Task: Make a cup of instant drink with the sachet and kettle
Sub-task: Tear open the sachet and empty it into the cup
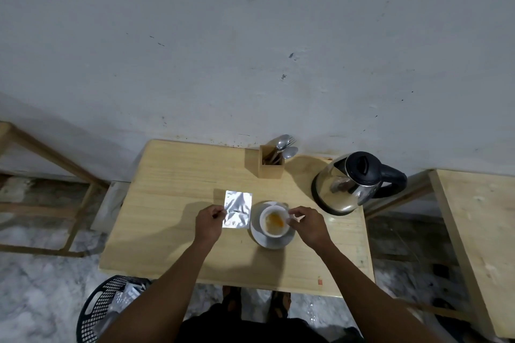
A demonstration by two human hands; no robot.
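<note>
Basket [96, 312] contents (blurred) unclear

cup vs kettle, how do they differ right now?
The cup is small, white and open-topped, with orange powder showing inside; the kettle is far larger, shiny steel, with its black lid shut. The cup sits on a saucer; the kettle sits on a dark base. The right hand is at the cup's rim; nothing touches the kettle. Both stand upright on the table.

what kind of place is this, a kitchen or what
Probably a plain home or workshop corner set up for making drinks, not a fitted kitchen: a bare wooden table against a scuffed white wall, an electric kettle, and a wooden cutlery holder with spoons.
</note>
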